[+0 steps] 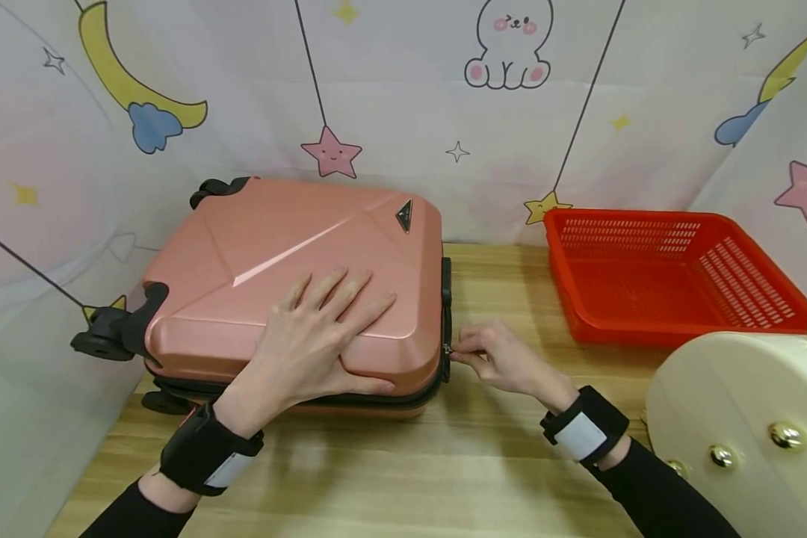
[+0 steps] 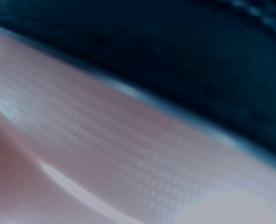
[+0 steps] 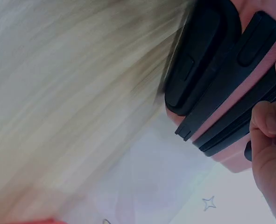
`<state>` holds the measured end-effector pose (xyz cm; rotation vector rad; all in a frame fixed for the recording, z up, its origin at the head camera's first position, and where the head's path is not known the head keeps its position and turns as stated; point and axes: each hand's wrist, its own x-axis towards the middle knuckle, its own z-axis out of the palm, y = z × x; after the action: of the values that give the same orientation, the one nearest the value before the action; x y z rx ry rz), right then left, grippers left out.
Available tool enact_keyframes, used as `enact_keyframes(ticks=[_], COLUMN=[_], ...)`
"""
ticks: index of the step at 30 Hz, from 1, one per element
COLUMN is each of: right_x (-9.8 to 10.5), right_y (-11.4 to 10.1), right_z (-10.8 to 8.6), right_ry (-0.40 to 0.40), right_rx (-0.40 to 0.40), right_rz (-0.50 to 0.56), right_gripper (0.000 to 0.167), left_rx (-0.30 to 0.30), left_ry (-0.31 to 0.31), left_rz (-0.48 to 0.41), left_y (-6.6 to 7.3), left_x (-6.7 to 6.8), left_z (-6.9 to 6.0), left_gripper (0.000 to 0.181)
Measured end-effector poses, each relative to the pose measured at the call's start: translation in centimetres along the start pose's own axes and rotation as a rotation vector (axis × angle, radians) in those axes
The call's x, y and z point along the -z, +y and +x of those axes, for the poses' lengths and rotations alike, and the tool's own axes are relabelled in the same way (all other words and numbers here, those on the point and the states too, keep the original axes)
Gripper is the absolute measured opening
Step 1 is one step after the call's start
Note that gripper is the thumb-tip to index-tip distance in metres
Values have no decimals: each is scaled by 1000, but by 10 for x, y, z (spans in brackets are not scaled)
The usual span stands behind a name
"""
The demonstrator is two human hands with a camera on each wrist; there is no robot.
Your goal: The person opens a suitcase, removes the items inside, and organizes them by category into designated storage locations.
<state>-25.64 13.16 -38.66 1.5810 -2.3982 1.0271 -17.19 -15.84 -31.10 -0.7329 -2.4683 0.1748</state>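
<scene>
- Lying on its broad side on the wood-grain surface (image 1: 376, 478), left of centre in my head view: one pink suitcase (image 1: 296, 246), wheels (image 1: 110, 329) to the left, triangular badge (image 1: 405, 216) near its far right corner.
- One left hand (image 1: 316, 340), palm down on the suitcase near its front edge; fingers spread, thumb held apart. (My left wrist feed is too close and blurred to add detail.)
- One right hand (image 1: 504, 359) at the suitcase's right side, thumb and forefinger pinching a small metal zip pull (image 1: 447, 349); other fingers curled in.
- Two black wristbands (image 1: 585, 424), one per arm.
- One red slatted basket (image 1: 619, 334), right, well apart from the suitcase.
- One cream rounded object (image 1: 713, 396) with gold studs, just in front of the basket.
- One printed backdrop (image 1: 410, 90) behind everything.
</scene>
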Motion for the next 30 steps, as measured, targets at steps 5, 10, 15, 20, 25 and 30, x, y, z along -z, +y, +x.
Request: enact_keyframes(ticks=[5,10,15,20,25,30], right_x=[-5,-11,-14,-16,-14,-12], right_y=[5,16,22,21,14,8], right_z=[-5,-6,-5,-4,-8,-12], right_ry=[73,148,185,200,143,137], right_rx=[183,332,339,282,233,225], right_rz=[-211,-490,-550,-542,-472,-424], right_gripper=[14,16,17,17,12,11], left_rx=[-26,-50,-72,-85,-141,-242], left_ry=[13,18,54,68,116,179], left_rz=[6,10,12,24,61,134], left_y=[2,2,2,3,11,18], left_x=[1,0,-3,-5,-11,-16], left_z=[-4,-7,-6,-6,-16,-23], left_gripper=[107,105,104,104,108,107])
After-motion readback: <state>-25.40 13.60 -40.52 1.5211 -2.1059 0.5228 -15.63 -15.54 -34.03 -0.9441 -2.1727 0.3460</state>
